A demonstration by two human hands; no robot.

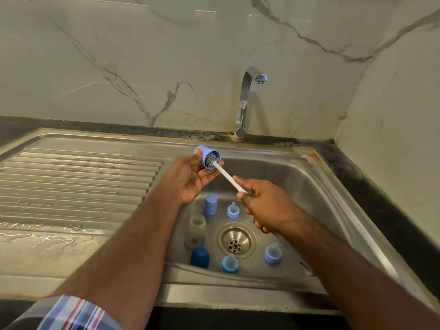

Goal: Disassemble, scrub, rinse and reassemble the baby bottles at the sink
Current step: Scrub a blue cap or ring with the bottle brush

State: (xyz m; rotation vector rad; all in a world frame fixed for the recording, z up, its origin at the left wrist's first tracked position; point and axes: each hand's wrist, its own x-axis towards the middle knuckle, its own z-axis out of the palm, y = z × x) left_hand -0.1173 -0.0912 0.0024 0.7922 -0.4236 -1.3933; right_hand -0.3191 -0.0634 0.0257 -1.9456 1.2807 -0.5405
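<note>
Bottle cap (206, 156), light blue, lies pinched in the left hand (190, 179) above the sink (309, 186). Right hand (262, 206) grips the white brush (226, 173), whose bristles poke inside the cap.

Lighting was soft and kinda dim, greenish overall. Glare streaked the marble wall (166, 44) up top, the tap (245, 103) threw a faint shadow, and wide-angle distortion bent the sink (333, 177) edges. Focus stayed pretty sharp

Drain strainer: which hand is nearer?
Right. The right hand grips the brush handle just above and right of the drain strainer; the left hand holds a light blue cap farther up, left.
</note>
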